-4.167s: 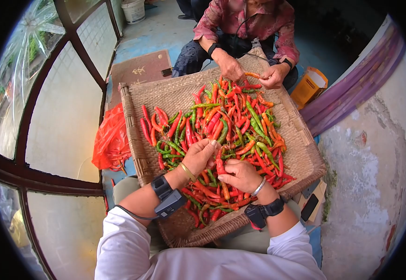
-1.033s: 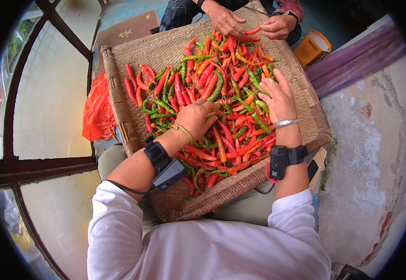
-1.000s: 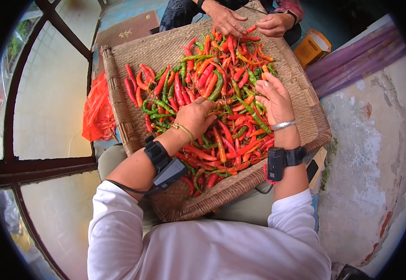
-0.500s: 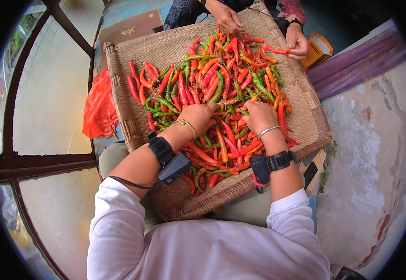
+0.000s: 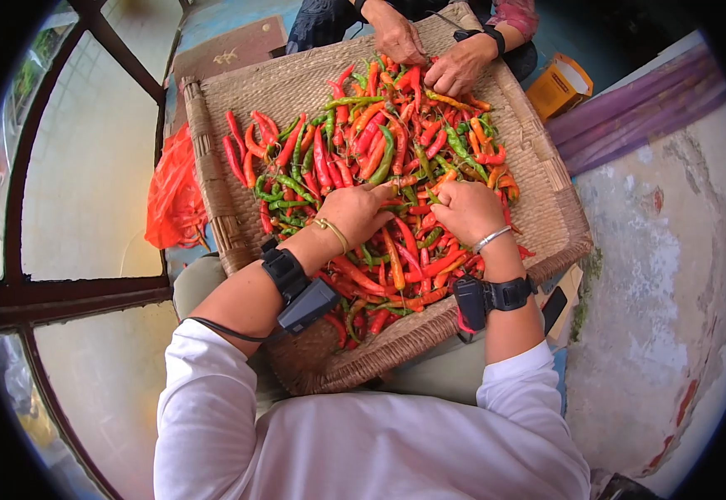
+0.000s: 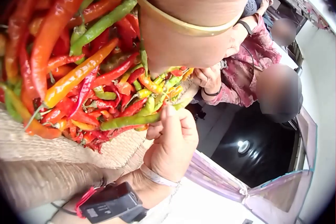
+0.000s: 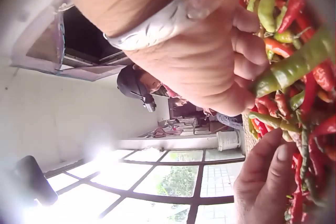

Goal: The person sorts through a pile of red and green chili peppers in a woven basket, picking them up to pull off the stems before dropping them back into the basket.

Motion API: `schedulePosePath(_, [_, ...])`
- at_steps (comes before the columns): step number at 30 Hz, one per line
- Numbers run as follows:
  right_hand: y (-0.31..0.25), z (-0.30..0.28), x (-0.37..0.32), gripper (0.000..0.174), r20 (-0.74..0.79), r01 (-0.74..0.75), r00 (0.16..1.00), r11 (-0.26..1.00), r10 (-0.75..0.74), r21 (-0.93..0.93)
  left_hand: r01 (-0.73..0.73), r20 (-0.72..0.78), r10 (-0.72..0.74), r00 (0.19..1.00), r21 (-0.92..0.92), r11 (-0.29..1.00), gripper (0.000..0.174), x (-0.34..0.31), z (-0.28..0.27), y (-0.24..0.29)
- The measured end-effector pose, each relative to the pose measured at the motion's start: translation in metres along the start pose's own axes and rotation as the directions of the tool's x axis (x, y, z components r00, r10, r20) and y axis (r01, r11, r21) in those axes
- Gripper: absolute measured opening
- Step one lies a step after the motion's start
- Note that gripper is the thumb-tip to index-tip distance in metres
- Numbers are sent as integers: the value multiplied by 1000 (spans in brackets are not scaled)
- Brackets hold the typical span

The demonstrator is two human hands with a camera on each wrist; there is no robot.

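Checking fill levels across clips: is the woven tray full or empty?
Partly full: in the head view, peppers heap over the tray's middle, while bare weave shows along its right side.

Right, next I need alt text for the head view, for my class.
A person's left hand and right hand work among red, orange and green chillies piled in a woven tray. Opposite, another person's hands reach into the pile's far end.

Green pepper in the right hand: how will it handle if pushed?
The green pepper is probably fairly stiff, since it juts from the right hand without drooping. Its glossy skin may be slippery; its slender shape could roll.
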State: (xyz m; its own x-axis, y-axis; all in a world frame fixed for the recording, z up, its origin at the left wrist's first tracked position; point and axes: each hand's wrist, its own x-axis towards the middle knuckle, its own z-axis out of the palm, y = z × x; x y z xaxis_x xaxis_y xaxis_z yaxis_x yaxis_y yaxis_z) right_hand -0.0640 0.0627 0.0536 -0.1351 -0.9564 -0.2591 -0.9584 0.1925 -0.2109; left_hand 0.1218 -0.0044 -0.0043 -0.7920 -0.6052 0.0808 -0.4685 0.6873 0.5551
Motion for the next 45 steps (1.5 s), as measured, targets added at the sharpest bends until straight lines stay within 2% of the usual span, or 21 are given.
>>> schedulePosePath(1, [1, -4, -3, 16, 3, 2, 1000, 1000, -2, -2, 3, -1, -3, 1000, -2, 1000, 34, -1, -1, 1])
schedulePosePath(3, [1, -9, -11, 15, -147, 126, 987, 890, -68, 438, -128, -114, 105, 988, -219, 967, 35, -1, -3, 7])
schedulePosePath(4, [-1, -9, -12, 15, -145, 125, 987, 890, -67, 438, -127, -113, 105, 988, -220, 967, 35, -1, -4, 10])
schedulePosePath(6, [-6, -6, -14, 10, -106, 88, 994, 530, 3, 843, -46, 17, 66, 998, -555, 831, 34, -3, -4, 17])
schedulePosePath(7, [-9, -2, -14, 6, -109, 100, 994, 432, -3, 896, -12, 24, 38, 999, -675, 738, 28, -6, 5, 16])
schedulePosePath(10, [-13, 8, -10, 6, -78, 73, 997, 371, -2, 926, 85, 211, 83, 974, -677, 731, 23, -7, 7, 14])
schedulePosePath(14, [-15, 7, -10, 21, -80, 61, 997, 463, 20, 884, 71, 163, 61, 985, -697, 714, 17, -9, 9, 18])
schedulePosePath(18, [-16, 10, -10, 31, -32, 15, 999, 397, 36, 918, 79, 188, 81, 979, -711, 698, 17, -9, 3, 22])
schedulePosePath(20, [-18, 12, -10, 35, 63, -60, 998, 187, -6, 981, 86, 257, 120, 959, -667, 740, 19, -9, 2, 21])
schedulePosePath(23, [-14, 23, -5, 38, 70, -68, 997, 70, -34, 995, 100, 245, 124, 962, -734, 672, 20, -11, 6, 19])
schedulePosePath(24, [-15, 22, -5, 38, 70, -68, 997, 72, -36, 995, 100, 243, 123, 962, -734, 672, 20, -11, 3, 22])
schedulePosePath(26, [-18, 19, -5, 40, -24, 29, 1000, 320, -20, 947, 191, 188, -53, 981, -867, 461, 18, -11, -5, 30])
schedulePosePath(27, [-20, 12, -6, 36, 5, 44, 994, 429, -112, 902, 236, 221, -92, 971, -822, 519, 17, -9, -6, 25])
schedulePosePath(28, [-21, 17, -6, 36, 4, 45, 994, 429, -112, 902, 235, 220, -92, 971, -822, 519, 17, -7, -3, 19])
schedulePosePath(30, [-23, 32, -6, 33, -165, 222, 974, 538, -153, 813, 198, 113, -195, 974, -838, 509, 17, -4, 4, 11])
schedulePosePath(32, [-22, 33, -6, 30, -170, 218, 976, 557, -137, 801, 170, 74, -213, 974, -863, 475, 20, -4, 6, 10])
schedulePosePath(34, [-22, 27, -8, 25, -40, 143, 987, 747, -154, 650, 230, 149, -236, 960, -902, 365, 22, -5, 3, 12])
schedulePosePath(38, [-16, 29, -7, 21, 50, 143, 975, 780, -218, 609, 252, 174, -207, 963, -855, 454, 30, -7, -2, 14])
schedulePosePath(43, [-14, 18, -5, 22, 275, -101, 941, 609, -199, 787, 196, 85, -254, 963, -870, 452, 39, -5, -3, 11])
schedulePosePath(44, [-9, 12, -1, 19, 249, -81, 949, 612, -195, 787, 195, 85, -253, 964, -870, 453, 39, -5, -4, 12])
schedulePosePath(45, [-3, 4, 3, 18, 162, -76, 978, 491, -135, 868, 184, 65, -259, 964, -864, 468, 38, -5, -5, 14])
